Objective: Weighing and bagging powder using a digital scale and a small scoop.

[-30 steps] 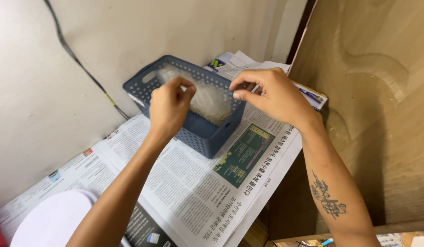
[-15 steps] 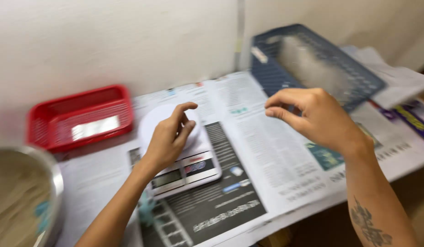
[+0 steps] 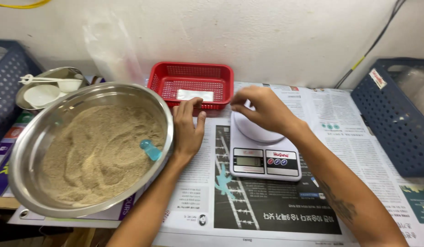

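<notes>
The white kitchen scale (image 3: 265, 151) sits on the newspaper (image 3: 276, 215) — platform bare, my right hand (image 3: 262, 110) pinched above it, my left hand (image 3: 187, 130) open beside the steel bowl (image 3: 24, 151) of tan powder (image 3: 93, 155) — nothing weighed yet.

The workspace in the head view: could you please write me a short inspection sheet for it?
Surface: newspaper covers the table.
Job's things: white kitchen scale; steel bowl of tan grain with a blue scoop in it.
Clutter: red basket, blue basket, small steel bowl holding white spoons.
Hands: left hand rests flat beside the steel bowl; right hand pinches above the scale's platform, holding nothing that can be made out.
Cables: black cable and yellow cable on the wall.
Surroundings: white wall.
</notes>
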